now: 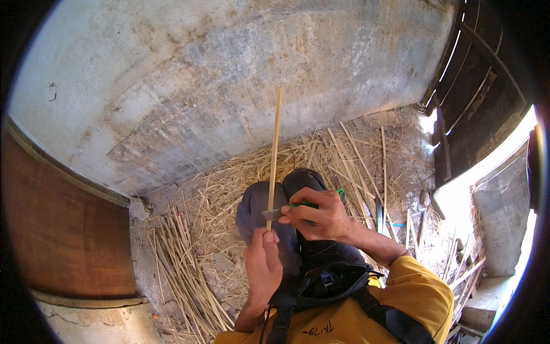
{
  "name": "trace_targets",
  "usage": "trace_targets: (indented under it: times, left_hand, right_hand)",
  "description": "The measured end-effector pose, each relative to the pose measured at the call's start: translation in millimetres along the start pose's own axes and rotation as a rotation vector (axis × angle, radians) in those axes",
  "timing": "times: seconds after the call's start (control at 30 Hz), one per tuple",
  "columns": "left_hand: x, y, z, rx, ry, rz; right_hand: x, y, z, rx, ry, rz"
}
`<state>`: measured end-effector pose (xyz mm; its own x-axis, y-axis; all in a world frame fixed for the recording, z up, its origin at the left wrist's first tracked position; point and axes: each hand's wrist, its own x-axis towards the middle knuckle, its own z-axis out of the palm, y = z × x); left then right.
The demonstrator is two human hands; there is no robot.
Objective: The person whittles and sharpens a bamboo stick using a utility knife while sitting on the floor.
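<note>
My left hand [263, 261] grips the lower end of a long, pale bamboo strip [275, 143], thumb along it. The strip points up and away from me, over my knees. In my right hand [321, 217] is a knife with a green handle [309, 204], its fingers wrapped round it. The short metal blade [270, 214] lies across the strip just above my left thumb. Part of the handle is hidden by my fingers.
A bundle of thin strips [186, 269] lies on the floor to my left. Shavings [220, 200] cover the ground around my knees. Longer strips [366, 166] lie at the right. A stained wall [246, 74] stands ahead, a brown wooden panel [69, 223] at the left.
</note>
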<state>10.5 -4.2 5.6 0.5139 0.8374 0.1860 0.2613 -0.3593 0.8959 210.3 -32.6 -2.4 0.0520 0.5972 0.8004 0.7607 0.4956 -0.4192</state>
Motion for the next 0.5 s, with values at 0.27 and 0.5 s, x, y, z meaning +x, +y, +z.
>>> trace_targets:
  times: [0.27,0.5]
  left_hand:
    - [-1.7,2.5,-4.0,0.030,-0.018,-0.066]
    - [-35.7,-12.5,-12.6,0.055,-0.162,-0.166]
  right_hand:
    - [-3.0,10.1,3.3,-0.001,0.004,0.029]
    - [31.2,90.4,-32.0,0.140,0.361,0.604]
